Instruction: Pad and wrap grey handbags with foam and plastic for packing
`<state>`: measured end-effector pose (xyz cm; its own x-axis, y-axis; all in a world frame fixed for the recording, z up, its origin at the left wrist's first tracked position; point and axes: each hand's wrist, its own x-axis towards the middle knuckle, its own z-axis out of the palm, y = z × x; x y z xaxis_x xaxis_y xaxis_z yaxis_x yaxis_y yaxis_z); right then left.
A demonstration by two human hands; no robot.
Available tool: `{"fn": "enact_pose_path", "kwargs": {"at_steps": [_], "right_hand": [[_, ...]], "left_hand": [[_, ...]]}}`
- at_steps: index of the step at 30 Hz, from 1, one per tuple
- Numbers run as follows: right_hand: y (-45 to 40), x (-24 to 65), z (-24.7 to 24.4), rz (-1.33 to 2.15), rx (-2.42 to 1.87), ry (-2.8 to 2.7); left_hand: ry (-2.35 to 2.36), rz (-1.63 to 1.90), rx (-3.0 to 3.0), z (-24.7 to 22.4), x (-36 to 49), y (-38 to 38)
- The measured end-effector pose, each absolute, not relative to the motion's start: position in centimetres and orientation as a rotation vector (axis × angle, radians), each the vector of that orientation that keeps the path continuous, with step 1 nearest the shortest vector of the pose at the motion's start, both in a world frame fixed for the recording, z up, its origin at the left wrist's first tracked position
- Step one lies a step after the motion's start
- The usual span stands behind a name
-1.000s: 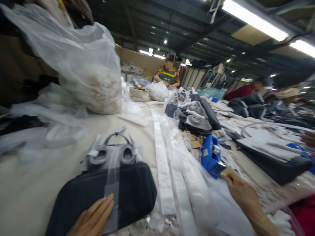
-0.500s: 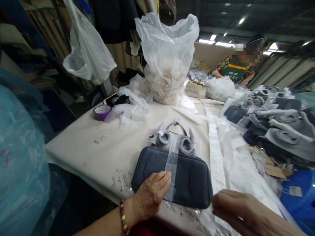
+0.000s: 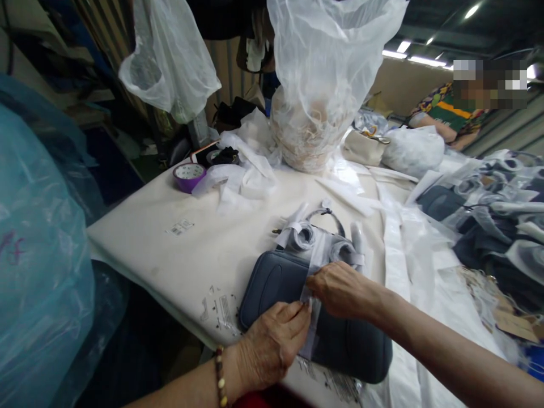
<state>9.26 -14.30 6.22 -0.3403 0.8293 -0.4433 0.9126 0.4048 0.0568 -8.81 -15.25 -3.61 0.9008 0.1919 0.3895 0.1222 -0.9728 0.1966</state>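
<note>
A dark blue-grey bag point(image 3: 361, 345) lies flat at the near edge of the padded table, its wrapped handle rolls point(image 3: 302, 235) pointing away. A translucent strip point(image 3: 317, 255) runs over the rolls and down the bag's middle. My left hand point(image 3: 274, 340), with a beaded bracelet at the wrist, pinches the strip near the bag's centre. Just above it, my right hand point(image 3: 340, 289) is closed with its fingertips on the same strip. The two sets of fingertips almost meet.
A purple tape roll point(image 3: 189, 177) sits at the table's back left. Behind the bag stands a large clear plastic sack point(image 3: 314, 130). White strips point(image 3: 395, 238) and a pile of wrapped dark bags point(image 3: 488, 209) are on the right. A person point(image 3: 450, 113) is at the back right.
My right hand has moved left from beside the bag onto the strip. My left hand stays at the strip, its fingers now pinched. The view has shifted, moving the scene rightward.
</note>
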Motion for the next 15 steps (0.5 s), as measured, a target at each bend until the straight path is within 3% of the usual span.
{"fn": "enact_pose_path", "kwargs": {"at_steps": [9,15], "right_hand": [[-11.5,11.7,6.0,-0.217,1.877,2.107],[-18.5,11.1,3.8,-0.032,1.984,2.439]], "left_hand": [[0.214,0.592,2.935,-4.1,-8.7,-15.2],[0.232,0.643,2.928,-3.7,-8.6,-15.4]]}}
